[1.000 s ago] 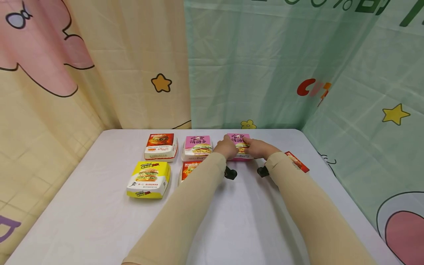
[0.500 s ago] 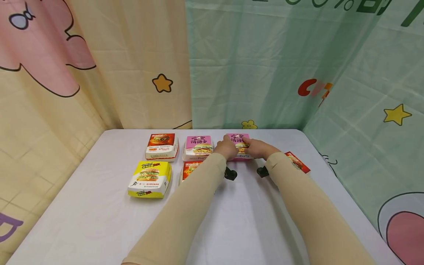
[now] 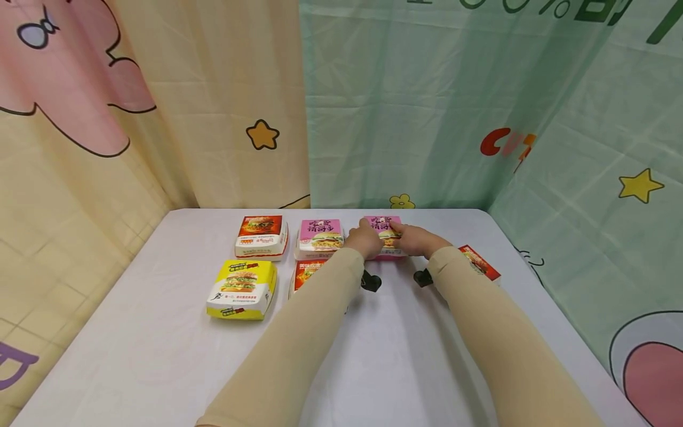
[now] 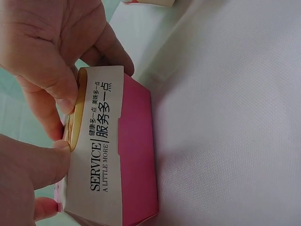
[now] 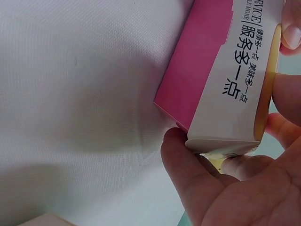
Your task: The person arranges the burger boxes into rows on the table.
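Observation:
Both hands are at a pink-and-white burger box (image 3: 388, 238) at the back of the table. The left hand (image 3: 364, 240) holds its left side; in the left wrist view the left thumb (image 4: 54, 165) presses near the lid's front edge. At the box's right end is the right hand (image 3: 420, 240), its fingers (image 5: 188, 165) around the corner in the right wrist view. Printed text covers the white front flap (image 4: 101, 141), above a pink base. Whether the box touches the table I cannot tell. Part of the lid is hidden by the fingers.
Left of the hands stand another pink burger box (image 3: 320, 237), a red-and-white one (image 3: 261, 237) and a yellow one (image 3: 242, 290). A red-topped box (image 3: 306, 273) is partly behind the left sleeve. Beyond the right wrist lies a red printed item (image 3: 479, 263), partly hidden. Curtains enclose the white table (image 3: 133, 356).

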`<move>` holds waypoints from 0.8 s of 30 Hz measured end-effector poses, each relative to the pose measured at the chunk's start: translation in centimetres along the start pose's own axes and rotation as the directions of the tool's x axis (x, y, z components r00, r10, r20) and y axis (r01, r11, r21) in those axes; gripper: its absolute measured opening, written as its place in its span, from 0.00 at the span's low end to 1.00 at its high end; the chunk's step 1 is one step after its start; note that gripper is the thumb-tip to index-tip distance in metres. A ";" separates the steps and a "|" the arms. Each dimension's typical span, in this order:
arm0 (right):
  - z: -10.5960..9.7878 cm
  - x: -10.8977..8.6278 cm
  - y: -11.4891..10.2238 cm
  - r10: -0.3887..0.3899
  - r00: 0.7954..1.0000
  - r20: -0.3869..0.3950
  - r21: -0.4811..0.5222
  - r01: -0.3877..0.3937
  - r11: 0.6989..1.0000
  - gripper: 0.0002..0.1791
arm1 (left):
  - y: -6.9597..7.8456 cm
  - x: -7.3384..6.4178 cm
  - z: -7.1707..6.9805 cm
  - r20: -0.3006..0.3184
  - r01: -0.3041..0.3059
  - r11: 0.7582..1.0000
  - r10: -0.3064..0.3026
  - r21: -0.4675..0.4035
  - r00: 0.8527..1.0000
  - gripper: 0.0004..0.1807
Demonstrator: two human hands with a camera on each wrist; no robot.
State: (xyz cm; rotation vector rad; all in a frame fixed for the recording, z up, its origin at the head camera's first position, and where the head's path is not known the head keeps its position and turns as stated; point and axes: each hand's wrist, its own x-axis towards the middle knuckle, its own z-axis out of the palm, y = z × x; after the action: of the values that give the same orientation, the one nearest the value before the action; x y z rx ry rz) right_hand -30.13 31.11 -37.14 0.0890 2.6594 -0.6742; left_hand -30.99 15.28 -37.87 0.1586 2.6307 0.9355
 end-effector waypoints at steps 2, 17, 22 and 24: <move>0.0 0.0 -0.1 0.006 1.000 0.002 0.009 -0.006 1.000 0.40 | 0.0 0.0 0.0 -0.001 -0.003 1.000 0.003 0.006 1.000 0.42; 0.1 0.2 0.2 -0.031 0.999 -0.012 0.019 0.032 0.999 0.40 | -0.1 0.0 -0.1 -0.003 0.000 1.000 0.000 0.014 1.000 0.42; 0.1 0.4 0.6 -0.040 0.999 -0.012 0.037 0.040 0.998 0.40 | -0.1 -0.4 -0.2 -0.006 -0.006 1.000 0.006 0.008 1.000 0.42; 0.0 0.4 0.6 -0.037 0.999 -0.009 0.048 0.037 0.998 0.40 | -0.2 -0.6 -0.3 -0.009 -0.013 1.000 0.013 0.004 1.000 0.41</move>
State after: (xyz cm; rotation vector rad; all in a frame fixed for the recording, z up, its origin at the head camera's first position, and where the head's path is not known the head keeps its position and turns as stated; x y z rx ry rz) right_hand -30.42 31.64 -37.59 0.0565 2.6588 -0.7519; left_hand -30.57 14.86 -37.60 0.1732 2.6428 0.9379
